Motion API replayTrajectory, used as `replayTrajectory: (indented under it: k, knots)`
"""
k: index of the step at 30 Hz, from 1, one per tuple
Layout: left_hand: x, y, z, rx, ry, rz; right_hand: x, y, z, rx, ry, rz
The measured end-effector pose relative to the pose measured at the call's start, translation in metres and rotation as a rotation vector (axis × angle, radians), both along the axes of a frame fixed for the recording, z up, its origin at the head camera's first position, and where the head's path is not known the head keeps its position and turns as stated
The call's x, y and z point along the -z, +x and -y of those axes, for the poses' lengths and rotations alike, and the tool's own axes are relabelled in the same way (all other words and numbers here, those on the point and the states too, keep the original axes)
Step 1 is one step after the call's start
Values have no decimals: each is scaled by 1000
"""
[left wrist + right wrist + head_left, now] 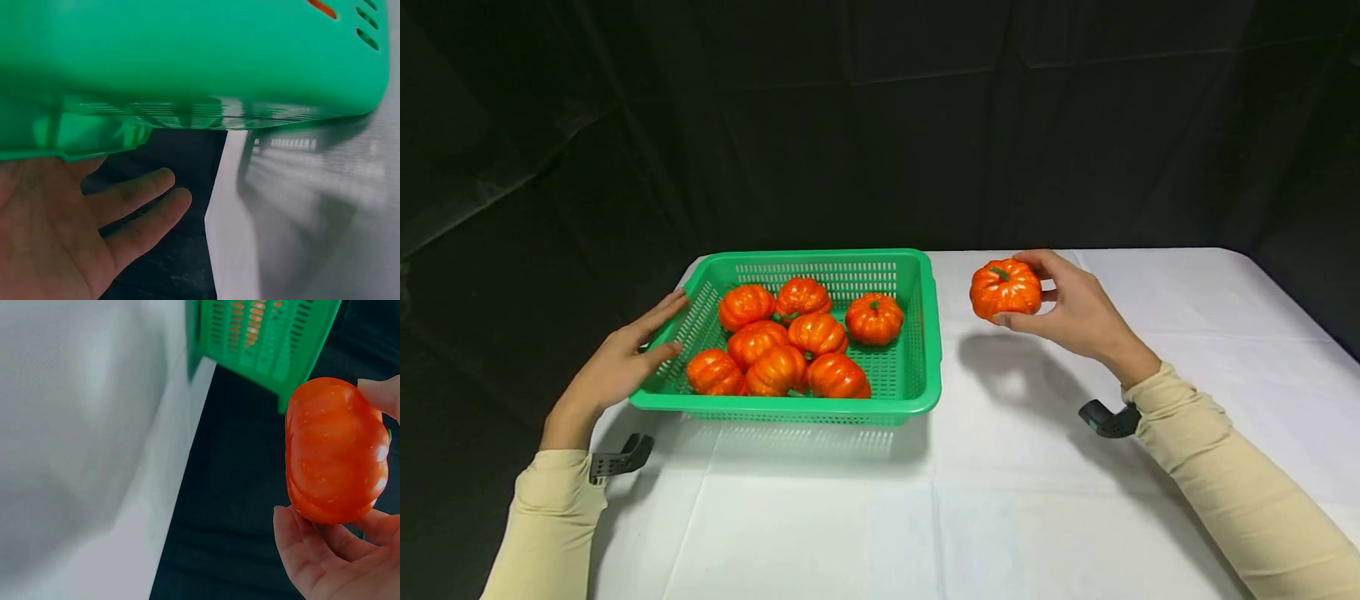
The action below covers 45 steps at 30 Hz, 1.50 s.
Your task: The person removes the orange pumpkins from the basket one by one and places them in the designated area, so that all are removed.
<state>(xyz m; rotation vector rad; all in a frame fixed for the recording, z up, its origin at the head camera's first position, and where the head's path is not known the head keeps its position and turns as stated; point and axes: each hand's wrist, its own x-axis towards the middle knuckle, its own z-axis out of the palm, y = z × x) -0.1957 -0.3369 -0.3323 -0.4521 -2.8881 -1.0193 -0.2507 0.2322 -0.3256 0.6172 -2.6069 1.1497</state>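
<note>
A small orange pumpkin (1004,290) with a green stem is held above the white table by my right hand (1078,308). In the right wrist view, the thumb and fingers grip the pumpkin (336,450) from opposite sides. My left hand (617,362) rests at the left rim of a green plastic basket (931,333), its fingers fairly straight. The left wrist view has the left hand (56,231) under the rim, two fingers extended past it; the thumb is hidden there. Several similar pumpkins (777,371) lie in the basket, mostly at its left and middle.
White cloth covers the table (820,525), and a dark curtain (880,150) hangs behind it. The basket stands left of centre, with its right wall between its pumpkins and the held one. A black wrist device (1108,418) sits on the right sleeve, another (622,457) on the left.
</note>
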Motion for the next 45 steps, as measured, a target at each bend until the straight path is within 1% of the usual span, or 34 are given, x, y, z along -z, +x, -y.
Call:
replayTrajectory:
  k: [3, 9, 17, 21, 23, 29, 34, 38, 41, 43, 45]
  knots:
    - [1, 1, 1, -7, 31, 17, 2, -3, -5, 21, 7, 22]
    - [4, 3, 1, -12, 72, 12, 7, -9, -12, 43, 8, 42]
    - [10, 5, -4, -8, 142, 28, 17, -16, -19, 68, 9, 74]
    - [11, 5, -6, 1, 145, 26, 23, -20, -22, 80, 20, 81]
    - [10, 4, -6, 1, 139, 26, 28, -24, -23, 89, 25, 100]
    - [5, 4, -5, 2, 132, 23, 41, -35, -24, 83, 111, 124]
    - [5, 3, -5, 18, 149, 11, 41, -41, -21, 64, 161, 145]
    - [5, 2, -5, 18, 139, 3, 41, -42, -18, 44, 197, 156]
    - [4, 2, -5, 15, 128, 10, 41, -41, -17, 31, 230, 171]
    - [4, 3, -5, 12, 123, 18, 37, -39, -15, 18, 246, 181]
    - [4, 3, -4, 13, 117, 20, 27, -36, -12, 10, 275, 174]
